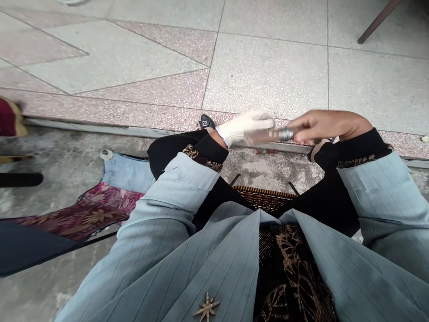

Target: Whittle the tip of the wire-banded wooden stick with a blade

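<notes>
My left hand (248, 126) wears a white knit glove and is closed round one end of a slim, blurred stick-like object (268, 135). My bare right hand (326, 126) is closed on the other end, near a ribbed silver band (287, 134) on the object. Both hands meet in front of my knees, above the edge of the terrazzo floor. I cannot make out what the object is because of motion blur. My sleeves are light blue-grey over black cuffs with gold embroidery.
I sit on a woven rattan seat (264, 197). Patterned maroon and blue cloths (90, 210) lie on the rough concrete at the left. A black shoe (207, 121) shows by the floor step. A dark furniture leg (377, 21) stands at the top right.
</notes>
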{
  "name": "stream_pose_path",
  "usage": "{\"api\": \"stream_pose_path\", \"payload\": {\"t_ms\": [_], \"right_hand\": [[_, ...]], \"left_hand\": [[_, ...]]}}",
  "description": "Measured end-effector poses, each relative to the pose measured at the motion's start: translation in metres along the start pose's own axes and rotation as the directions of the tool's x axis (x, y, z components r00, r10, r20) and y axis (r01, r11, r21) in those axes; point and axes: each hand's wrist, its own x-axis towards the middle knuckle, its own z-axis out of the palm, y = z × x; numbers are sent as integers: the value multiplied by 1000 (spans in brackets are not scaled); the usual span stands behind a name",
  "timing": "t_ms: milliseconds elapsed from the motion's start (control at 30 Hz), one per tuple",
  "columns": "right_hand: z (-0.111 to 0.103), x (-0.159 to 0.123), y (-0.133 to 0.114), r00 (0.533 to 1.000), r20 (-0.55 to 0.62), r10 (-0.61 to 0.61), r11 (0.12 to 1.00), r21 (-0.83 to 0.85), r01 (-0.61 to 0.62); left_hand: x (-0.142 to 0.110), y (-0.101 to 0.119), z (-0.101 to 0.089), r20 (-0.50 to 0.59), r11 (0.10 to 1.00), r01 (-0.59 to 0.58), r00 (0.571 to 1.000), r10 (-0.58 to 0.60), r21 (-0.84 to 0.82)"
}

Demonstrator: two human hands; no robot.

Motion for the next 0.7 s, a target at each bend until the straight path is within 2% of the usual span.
{"api": "stream_pose_path", "payload": {"t_ms": [33, 67, 133, 167, 200, 267, 333, 433, 500, 567, 633, 700], "right_hand": [[1, -2, -3, 995, -91, -41, 995, 92, 49], [1, -3, -6, 970, -233, -67, 978, 175, 109], [4, -2, -10, 878, -476, -50, 939, 276, 203], [4, -1, -11, 838, -545, -23, 931, 294, 217], [5, 1, -11, 814, -581, 2, 933, 294, 207], [4, 7, -9, 801, -597, 38, 955, 258, 147], [2, 12, -6, 789, -611, 67, 974, 210, 80], [-3, 19, -1, 744, -662, 86, 996, 78, -46], [-5, 23, -2, 755, -650, 85, 983, -70, -171], [-7, 27, -5, 809, -580, 93, 939, -219, -265], [-7, 28, -9, 874, -467, 134, 889, -333, -314], [-7, 28, -14, 931, -308, 194, 858, -407, -314]], "left_hand": [[1, -2, 1, -22, 999, -18, 1000, 17, -38], [2, -4, 3, -30, 997, -35, 999, 33, -70], [3, -6, 6, 3, 994, -55, 998, 56, -93], [3, -7, 8, 38, 996, -52, 998, 55, -75], [3, -7, 9, 77, 998, -41, 996, 44, -43], [1, -6, 11, 136, 999, -36, 990, 33, 25], [-2, -2, 9, 171, 993, -74, 984, 57, 92], [-9, 11, 3, 237, 967, -147, 967, 96, 207], [-13, 21, -3, 236, 945, -183, 965, 119, 273], [-14, 31, -10, 212, 920, -192, 969, 124, 341], [-13, 37, -19, 180, 903, -177, 977, 114, 392], [-10, 40, -30, 144, 895, -147, 985, 93, 422]]}}
